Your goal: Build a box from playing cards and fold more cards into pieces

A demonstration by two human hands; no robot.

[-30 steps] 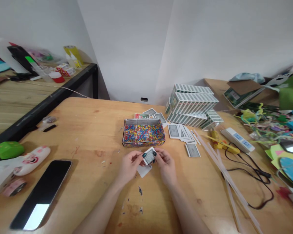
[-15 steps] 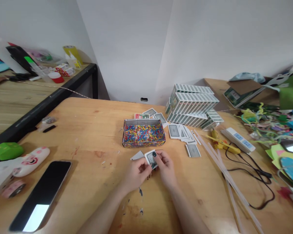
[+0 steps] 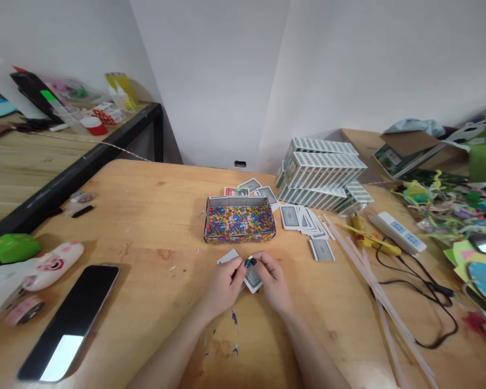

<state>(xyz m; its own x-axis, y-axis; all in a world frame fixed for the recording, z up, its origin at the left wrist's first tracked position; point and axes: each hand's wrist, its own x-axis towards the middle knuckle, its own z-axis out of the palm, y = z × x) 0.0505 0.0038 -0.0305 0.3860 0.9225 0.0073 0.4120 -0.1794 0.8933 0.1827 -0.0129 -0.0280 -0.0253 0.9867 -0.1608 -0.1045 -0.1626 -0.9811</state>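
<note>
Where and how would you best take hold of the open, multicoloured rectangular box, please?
I'd pinch the short left wall of the open, multicoloured rectangular box, coming from its left: the wall looks thin, the open top leaves both its faces reachable, and loose, grey-backed paper playing cards lie to the right and behind.

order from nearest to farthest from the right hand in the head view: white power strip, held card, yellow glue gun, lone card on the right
1. Held card: at the right hand's fingertips
2. Lone card: flat on the table, to the right
3. Yellow glue gun: farther right
4. White power strip: just beyond the gun
</note>
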